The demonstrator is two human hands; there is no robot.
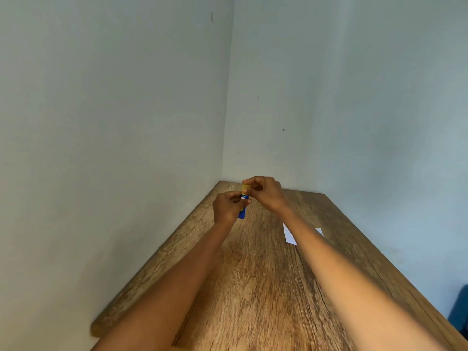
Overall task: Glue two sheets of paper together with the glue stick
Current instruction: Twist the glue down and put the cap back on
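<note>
A blue glue stick (242,211) with a yellow cap (245,188) is held upright above the far end of the wooden table (255,287). My left hand (226,207) grips its blue body. My right hand (263,192) pinches the yellow cap at the top. White paper (289,235) lies flat on the table to the right, largely hidden behind my right forearm; another white corner (319,231) shows on the forearm's far side.
The table stands in a corner, with pale walls (126,122) close along its left side and far end. A dark blue object (459,312) sits off the table's right edge, low in the view.
</note>
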